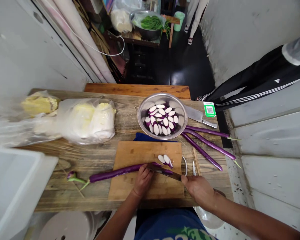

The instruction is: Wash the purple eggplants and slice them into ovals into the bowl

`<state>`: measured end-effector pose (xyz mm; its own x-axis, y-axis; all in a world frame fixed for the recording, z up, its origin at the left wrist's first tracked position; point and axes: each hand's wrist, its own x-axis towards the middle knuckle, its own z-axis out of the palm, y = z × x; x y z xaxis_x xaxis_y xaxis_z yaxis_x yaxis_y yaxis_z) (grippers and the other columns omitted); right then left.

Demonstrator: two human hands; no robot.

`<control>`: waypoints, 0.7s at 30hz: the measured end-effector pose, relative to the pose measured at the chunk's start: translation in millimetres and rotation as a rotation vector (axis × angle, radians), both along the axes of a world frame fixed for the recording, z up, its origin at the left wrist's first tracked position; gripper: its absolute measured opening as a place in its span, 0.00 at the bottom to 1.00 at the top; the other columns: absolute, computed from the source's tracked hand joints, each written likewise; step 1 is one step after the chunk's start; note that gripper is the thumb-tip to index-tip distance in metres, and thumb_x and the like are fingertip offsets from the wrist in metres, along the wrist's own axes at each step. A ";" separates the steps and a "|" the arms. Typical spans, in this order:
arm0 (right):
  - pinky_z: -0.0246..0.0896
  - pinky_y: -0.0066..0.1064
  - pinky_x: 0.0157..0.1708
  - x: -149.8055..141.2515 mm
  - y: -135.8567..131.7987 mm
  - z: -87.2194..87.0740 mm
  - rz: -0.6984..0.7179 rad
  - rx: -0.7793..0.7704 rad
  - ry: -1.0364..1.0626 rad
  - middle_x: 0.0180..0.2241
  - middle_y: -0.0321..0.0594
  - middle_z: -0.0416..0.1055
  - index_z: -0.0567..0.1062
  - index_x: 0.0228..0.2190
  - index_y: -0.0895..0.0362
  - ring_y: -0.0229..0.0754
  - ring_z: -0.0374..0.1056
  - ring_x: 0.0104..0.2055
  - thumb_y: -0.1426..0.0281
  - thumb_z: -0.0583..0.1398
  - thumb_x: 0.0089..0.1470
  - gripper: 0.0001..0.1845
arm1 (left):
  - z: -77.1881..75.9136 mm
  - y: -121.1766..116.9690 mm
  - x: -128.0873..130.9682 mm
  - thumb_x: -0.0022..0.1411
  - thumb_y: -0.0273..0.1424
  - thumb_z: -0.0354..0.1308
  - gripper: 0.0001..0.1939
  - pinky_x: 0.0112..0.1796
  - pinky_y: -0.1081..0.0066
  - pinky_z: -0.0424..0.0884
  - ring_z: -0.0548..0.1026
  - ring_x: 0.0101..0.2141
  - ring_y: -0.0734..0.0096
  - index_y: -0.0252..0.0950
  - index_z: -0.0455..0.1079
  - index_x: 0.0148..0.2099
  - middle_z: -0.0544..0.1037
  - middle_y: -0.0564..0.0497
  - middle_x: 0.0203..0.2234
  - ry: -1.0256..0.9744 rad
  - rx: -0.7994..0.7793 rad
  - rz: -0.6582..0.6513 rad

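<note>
A long purple eggplant [115, 173] lies across the wooden cutting board [130, 155]. My left hand [143, 180] presses down on it near its cut end, fingers curled. My right hand [198, 190] is closed round the handle of a knife [165, 172] whose blade rests at the eggplant's end. A few white slices [165, 159] lie on the board just beyond the blade. A metal bowl [142, 115] behind the board holds several more slices.
Three whole eggplants [207, 143] and a cleaver [197, 115] lie right of the bowl. Bagged cabbage [87, 120] and corn [40, 104] sit at the left. A white tub [12, 183] stands at the near left. A person's dark-trousered leg [260, 80] is at the right.
</note>
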<state>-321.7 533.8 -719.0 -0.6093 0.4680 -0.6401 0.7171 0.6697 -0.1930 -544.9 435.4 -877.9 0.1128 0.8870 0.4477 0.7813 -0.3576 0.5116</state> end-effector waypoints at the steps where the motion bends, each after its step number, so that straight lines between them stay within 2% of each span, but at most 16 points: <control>1: 0.54 0.28 0.24 -4.7 1.1 -5.0 0.022 -0.005 -0.014 0.28 0.42 0.74 0.68 0.37 0.60 0.42 0.71 0.30 0.82 0.54 0.48 0.12 | -0.7 -0.4 -0.3 0.62 0.23 0.47 0.13 0.45 0.57 0.68 0.68 0.46 0.62 0.35 0.69 0.45 0.75 0.45 0.35 0.012 0.003 -0.003; 3: 0.55 0.28 0.23 -12.7 2.0 -16.5 0.064 -0.006 -0.021 0.28 0.44 0.74 0.67 0.38 0.61 0.43 0.71 0.30 0.81 0.53 0.50 0.11 | -0.7 -0.8 -1.1 0.63 0.24 0.46 0.14 0.45 0.57 0.67 0.68 0.46 0.62 0.35 0.68 0.47 0.74 0.44 0.37 0.028 -0.007 -0.019; 7: 0.55 0.27 0.23 -12.4 -2.1 -30.5 -0.013 0.023 -0.013 0.26 0.43 0.73 0.66 0.37 0.61 0.42 0.71 0.28 0.79 0.51 0.53 0.09 | 3.1 0.1 -2.5 0.63 0.22 0.45 0.17 0.46 0.58 0.67 0.67 0.47 0.62 0.33 0.65 0.52 0.73 0.42 0.41 0.019 -0.062 -0.055; 11: 0.55 0.28 0.24 1.4 -6.9 -18.0 -0.022 0.029 0.007 0.26 0.42 0.73 0.67 0.39 0.62 0.42 0.71 0.28 0.79 0.53 0.51 0.12 | 6.1 2.0 -1.3 0.63 0.22 0.45 0.17 0.45 0.58 0.68 0.67 0.47 0.62 0.33 0.64 0.52 0.73 0.42 0.41 0.012 -0.039 -0.045; 16: 0.53 0.27 0.23 5.6 -4.3 3.9 0.036 0.003 0.011 0.27 0.43 0.74 0.67 0.40 0.62 0.41 0.71 0.29 0.81 0.52 0.49 0.14 | 8.7 3.6 0.5 0.61 0.20 0.47 0.13 0.43 0.60 0.69 0.68 0.44 0.64 0.34 0.68 0.46 0.74 0.45 0.37 0.015 0.005 -0.001; 21: 0.53 0.26 0.23 3.4 5.8 0.2 0.076 -0.015 0.000 0.25 0.42 0.73 0.68 0.37 0.61 0.41 0.70 0.28 0.79 0.52 0.51 0.10 | 10.6 3.6 0.3 0.61 0.21 0.47 0.14 0.42 0.59 0.69 0.69 0.43 0.64 0.34 0.67 0.47 0.74 0.44 0.37 0.003 -0.009 -0.023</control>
